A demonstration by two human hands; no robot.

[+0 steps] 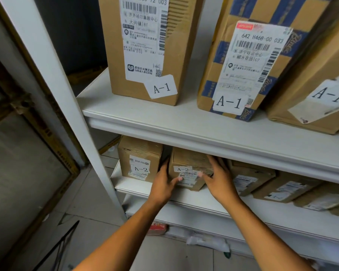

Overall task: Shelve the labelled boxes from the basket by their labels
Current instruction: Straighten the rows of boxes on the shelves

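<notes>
Both hands clasp a small box (190, 169) marked A-2 — left hand (162, 182) on its left side, right hand (219, 178) on its right, thumbs pressing its front. It sits on the lower shelf (137, 187), beside another A-2 box (139, 159). The upper shelf (184, 122) holds A-1 boxes (145, 45).

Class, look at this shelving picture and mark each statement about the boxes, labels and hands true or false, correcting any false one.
1. Both hands are on a box labelled A-2. True: left hand, right hand.
2. The upper shelf holds boxes labelled A-2. False: those labels read A-1.
3. The held box sits on the lower shelf. True.
4. The box to its left is labelled A-3. False: it reads A-2.
</notes>
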